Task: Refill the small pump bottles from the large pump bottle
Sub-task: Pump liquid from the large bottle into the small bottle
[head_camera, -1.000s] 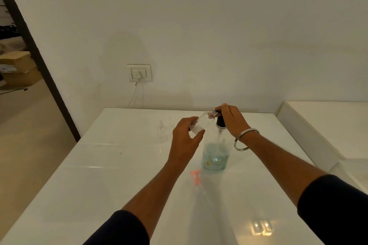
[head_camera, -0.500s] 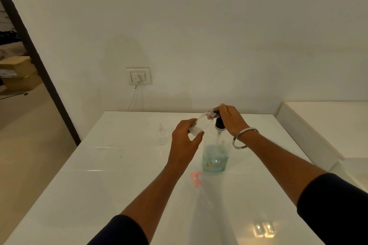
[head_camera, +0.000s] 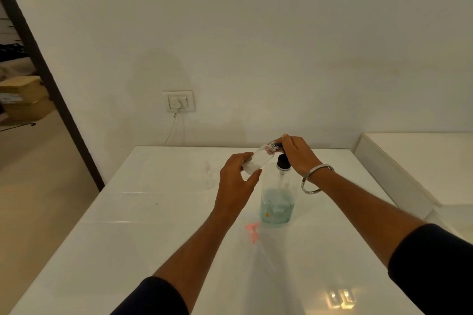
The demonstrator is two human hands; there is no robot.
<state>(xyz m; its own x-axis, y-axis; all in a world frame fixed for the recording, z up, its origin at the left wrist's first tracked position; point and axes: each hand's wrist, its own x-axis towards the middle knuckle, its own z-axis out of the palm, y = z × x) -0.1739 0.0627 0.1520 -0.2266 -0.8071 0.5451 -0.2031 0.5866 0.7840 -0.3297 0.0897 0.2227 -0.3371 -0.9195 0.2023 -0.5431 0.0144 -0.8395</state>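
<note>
Clear plastic, the small bottle [head_camera: 258, 160] is gripped tilted in the left hand [head_camera: 236, 181], its mouth at the spout. The pump [head_camera: 282, 162] of the big bottle [head_camera: 277, 202] on the table [head_camera: 128, 238] is covered by the curled right hand [head_camera: 298, 155]. Slow, full strokes are advised, with the mouth kept under the spout.

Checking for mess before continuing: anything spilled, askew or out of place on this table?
No spill shows. The pink pump top lies loose on the table, off its bottle; the left hand holds the small bottle tilted.
</note>
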